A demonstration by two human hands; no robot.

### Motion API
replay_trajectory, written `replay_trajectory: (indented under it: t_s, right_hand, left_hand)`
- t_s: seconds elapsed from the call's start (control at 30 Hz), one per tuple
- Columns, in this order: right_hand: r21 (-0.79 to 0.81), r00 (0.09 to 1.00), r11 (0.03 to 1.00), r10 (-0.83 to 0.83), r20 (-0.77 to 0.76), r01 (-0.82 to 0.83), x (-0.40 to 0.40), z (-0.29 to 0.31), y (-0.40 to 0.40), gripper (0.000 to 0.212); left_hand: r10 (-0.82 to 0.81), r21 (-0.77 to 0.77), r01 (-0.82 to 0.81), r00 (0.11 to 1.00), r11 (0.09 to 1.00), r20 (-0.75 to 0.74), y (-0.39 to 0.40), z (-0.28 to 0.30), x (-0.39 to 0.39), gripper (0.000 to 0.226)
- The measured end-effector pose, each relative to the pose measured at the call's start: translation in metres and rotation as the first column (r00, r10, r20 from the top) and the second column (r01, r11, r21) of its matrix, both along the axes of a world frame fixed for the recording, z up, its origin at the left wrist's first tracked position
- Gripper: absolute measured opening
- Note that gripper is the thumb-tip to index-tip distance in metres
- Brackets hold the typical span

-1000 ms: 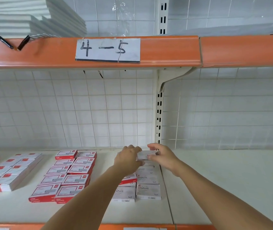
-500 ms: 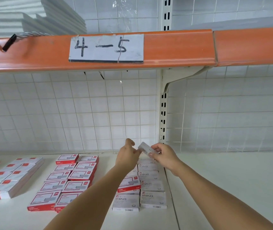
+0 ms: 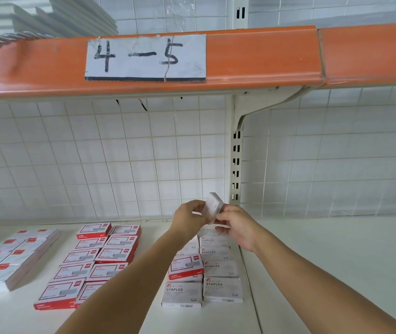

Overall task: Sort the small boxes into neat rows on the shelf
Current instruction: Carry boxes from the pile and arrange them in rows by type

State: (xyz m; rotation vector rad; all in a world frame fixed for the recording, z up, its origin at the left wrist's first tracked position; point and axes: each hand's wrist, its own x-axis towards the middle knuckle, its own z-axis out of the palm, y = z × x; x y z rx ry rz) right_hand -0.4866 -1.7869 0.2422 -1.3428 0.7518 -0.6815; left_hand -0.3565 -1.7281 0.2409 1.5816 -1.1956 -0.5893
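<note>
A small white staples box (image 3: pixel 214 206) is held tilted on edge above the shelf. My left hand (image 3: pixel 189 216) pinches its left side and my right hand (image 3: pixel 236 226) pinches its lower right end. Below them lie two rows of white staples boxes (image 3: pixel 222 289), with a red-edged box (image 3: pixel 185 266) lying on top of the left row. To the left, red-and-white boxes (image 3: pixel 100 257) form two rows on the white shelf (image 3: pixel 336 273). My left forearm covers part of those rows.
More red-and-white boxes (image 3: pixel 11 259) are stacked at the far left. An orange shelf beam (image 3: pixel 264 56) with a "4-5" label (image 3: pixel 145 57) hangs overhead. A slotted upright post (image 3: pixel 236 165) stands behind the hands, and a wire grid backs the shelf.
Both hands lifted the white box off the back of the white rows and turned it up on edge. The camera tipped upward a little.
</note>
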Motion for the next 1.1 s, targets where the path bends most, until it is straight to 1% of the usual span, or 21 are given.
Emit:
replay_trajectory:
  t_s: [0.03,0.07,0.1,0.13,0.17,0.2,0.23,0.27,0.3,0.33,0.4,0.53,0.6,0.73,0.77,0.83,0.87,0.93,1.03,1.1]
  right_hand:
    - [-0.048,0.999,0.999,-0.021,-0.043,0.019,0.0,0.0,-0.001,0.026]
    - [-0.16,0.991,0.986,-0.071,-0.114,0.053,0.0,0.0,-0.002,0.03]
    - [-0.318,0.971,0.945,-0.149,-0.188,0.083,0.0,-0.002,-0.003,0.039]
    - [-0.494,0.941,0.866,-0.231,-0.249,0.081,-0.001,-0.004,-0.003,0.051]
    - [-0.656,0.901,0.755,-0.297,-0.318,0.017,-0.003,-0.006,-0.005,0.061]
    - [-0.773,0.852,0.627,-0.35,-0.389,-0.095,-0.004,-0.008,-0.007,0.066]
    - [-0.836,0.804,0.504,-0.392,-0.447,-0.219,-0.006,-0.01,-0.009,0.065]
    - [-0.852,0.762,0.411,-0.42,-0.494,-0.325,-0.007,-0.013,-0.011,0.059]
    - [-0.844,0.729,0.367,-0.436,-0.527,-0.39,-0.007,-0.014,-0.013,0.051]
    - [-0.836,0.711,0.363,-0.445,-0.544,-0.412,-0.007,-0.016,-0.014,0.045]
    - [-0.821,0.693,0.411,-0.452,-0.561,-0.397,-0.005,-0.018,-0.014,0.041]
    - [-0.783,0.658,0.502,-0.456,-0.6,-0.366,0.005,-0.022,-0.012,0.042]
    - [-0.769,0.651,0.529,-0.449,-0.612,-0.358,0.009,-0.023,-0.01,0.042]
    - [-0.75,0.652,0.568,-0.433,-0.622,-0.338,0.015,-0.026,-0.008,0.041]
    - [-0.75,0.647,0.566,-0.437,-0.625,-0.343,0.015,-0.026,-0.006,0.042]
    - [-0.772,0.636,0.516,-0.464,-0.617,-0.372,0.016,-0.027,-0.002,0.044]
    - [-0.789,0.64,0.486,-0.479,-0.6,-0.376,0.017,-0.027,0.001,0.044]
    - [-0.817,0.674,0.456,-0.483,-0.559,-0.352,0.02,-0.025,0.012,0.04]
    - [-0.838,0.74,0.456,-0.444,-0.506,-0.3,0.024,-0.021,0.034,0.031]
    - [-0.833,0.778,0.48,-0.397,-0.487,-0.277,0.024,-0.02,0.05,0.027]
  left_hand:
    - [0.016,-0.006,-0.015,0.995,1.0,0.094,0.0,0.0,0.001,0.029]
    - [0.028,-0.006,-0.028,0.974,1.0,0.226,0.0,-0.001,0.002,0.028]
    - [0.034,0.002,-0.038,0.92,0.999,0.389,0.0,-0.001,0.003,0.029]
    - [0.03,0.014,-0.044,0.84,0.999,0.542,-0.001,-0.001,0.004,0.032]
    - [0.018,0.027,-0.046,0.759,0.999,0.651,-0.002,-0.002,0.004,0.036]
    - [0.0,0.042,-0.042,0.703,0.998,0.711,-0.003,-0.003,0.005,0.041]
    - [-0.022,0.059,-0.032,0.68,0.998,0.733,-0.004,-0.004,0.005,0.044]
    - [-0.043,0.075,-0.019,0.675,0.997,0.737,-0.005,-0.006,0.005,0.046]
    - [-0.063,0.091,-0.005,0.674,0.996,0.736,-0.005,-0.008,0.005,0.047]
    - [-0.08,0.106,0.003,0.674,0.994,0.734,-0.005,-0.01,0.005,0.048]
    - [-0.085,0.122,-0.007,0.676,0.993,0.732,-0.005,-0.014,0.007,0.049]
    - [-0.012,0.107,-0.105,0.656,0.989,0.755,0.0,-0.016,0.021,0.045]
    - [0.012,0.117,-0.159,0.64,0.98,0.768,0.005,-0.017,0.03,0.044]
    - [-0.007,0.17,-0.196,0.635,0.966,0.772,0.018,-0.022,0.043,0.044]
    - [-0.009,0.178,-0.202,0.635,0.963,0.773,0.022,-0.023,0.045,0.043]
    - [-0.009,0.185,-0.213,0.63,0.959,0.776,0.028,-0.023,0.048,0.044]
    - [-0.008,0.185,-0.217,0.627,0.958,0.779,0.03,-0.022,0.049,0.044]
    - [-0.008,0.183,-0.217,0.624,0.959,0.782,0.036,-0.02,0.05,0.044]
    - [-0.014,0.178,-0.202,0.621,0.963,0.784,0.044,-0.017,0.05,0.043]
    - [-0.013,0.163,-0.188,0.615,0.969,0.788,0.051,-0.015,0.049,0.042]
